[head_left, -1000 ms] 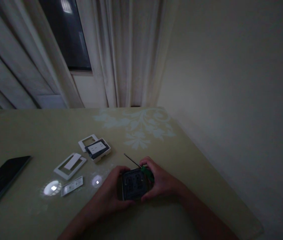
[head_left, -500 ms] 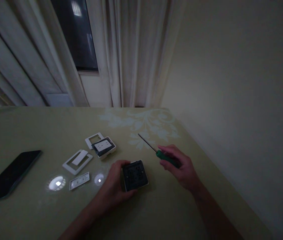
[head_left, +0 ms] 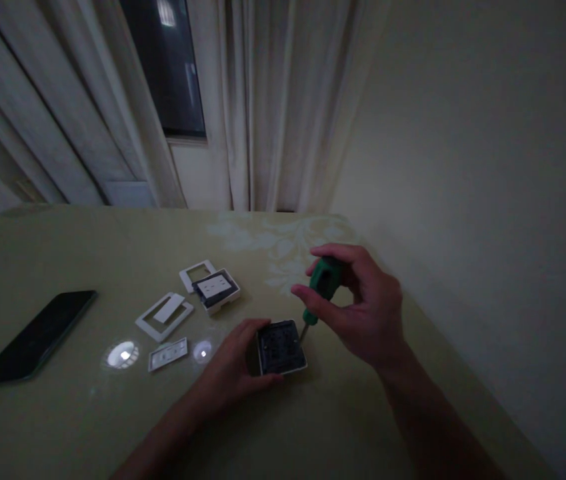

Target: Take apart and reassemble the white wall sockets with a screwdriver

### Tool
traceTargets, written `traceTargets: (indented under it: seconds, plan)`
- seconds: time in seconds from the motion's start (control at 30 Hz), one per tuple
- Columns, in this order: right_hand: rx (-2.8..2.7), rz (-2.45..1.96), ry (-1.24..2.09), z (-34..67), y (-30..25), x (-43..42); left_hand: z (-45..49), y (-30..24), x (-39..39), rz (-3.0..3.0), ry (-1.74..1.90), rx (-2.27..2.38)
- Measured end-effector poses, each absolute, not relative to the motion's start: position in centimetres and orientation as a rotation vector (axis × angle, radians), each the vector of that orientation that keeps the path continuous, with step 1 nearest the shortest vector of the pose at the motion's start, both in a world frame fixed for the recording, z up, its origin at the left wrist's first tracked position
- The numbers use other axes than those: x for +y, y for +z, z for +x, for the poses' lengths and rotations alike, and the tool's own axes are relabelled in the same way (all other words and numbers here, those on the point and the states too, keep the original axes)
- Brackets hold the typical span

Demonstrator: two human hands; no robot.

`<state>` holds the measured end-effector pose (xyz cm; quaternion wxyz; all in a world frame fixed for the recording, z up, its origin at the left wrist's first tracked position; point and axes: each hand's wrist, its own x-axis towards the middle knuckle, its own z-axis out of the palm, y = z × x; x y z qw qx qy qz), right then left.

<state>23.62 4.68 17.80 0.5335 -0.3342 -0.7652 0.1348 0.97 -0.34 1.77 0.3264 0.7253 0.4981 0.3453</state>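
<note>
A glossy pale-green tabletop (head_left: 63, 413) fills the lower frame. Centre right, the right hand (head_left: 367, 310) has its fingers wrapped round a green-handled screwdriver (head_left: 321, 283), thin shaft angled down. The left hand (head_left: 233, 370), lower centre, clamps its fingers on a square dark switch module (head_left: 281, 347) resting there.

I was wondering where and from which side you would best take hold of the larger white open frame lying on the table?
Likely by its long bar nearest the person, from above. The white frame lies flat on the table, so a fingertip through its open window can pinch that bar. Lift level: a loose white strip rests on it.
</note>
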Motion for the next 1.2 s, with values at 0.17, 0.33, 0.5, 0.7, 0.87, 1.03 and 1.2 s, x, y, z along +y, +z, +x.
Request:
traceTargets:
  seconds: [0.17, 0.33, 0.5, 0.7, 0.87, 1.03, 1.2]
  plan:
    - [-1.936, -0.687, 0.359, 21.6, 15.6, 5.2, 1.1, 2.4, -0.4, 1.937, 0.89, 1.224]
    - [-2.045, -0.605, 0.364, 20.9, 14.4, 5.6, 1.3, 2.3, -0.5, 1.926, 0.901, 1.202]
    - [-2.031, -0.617, 0.374, 20.9, 14.1, 5.8, 1.3, 2.4, -0.5, 1.944, 0.887, 1.196]
    - [-2.002, -0.628, 0.378, 21.0, 14.1, 5.7, 1.2, 2.1, -0.6, 1.955, 0.9, 1.213]
    - [-2.019, -0.558, 0.35, 20.8, 13.9, 5.8, 1.1, 1.6, -0.5, 1.979, 0.884, 1.204]
    - [-1.998, -0.561, 0.332, 21.0, 14.2, 5.7, 1.1, 1.6, -0.4, 1.986, 0.884, 1.198]
    - [-2.008, -0.56, 0.359, 21.1, 14.1, 5.7, 1.1, 1.5, -0.4, 1.98, 0.891, 1.173]
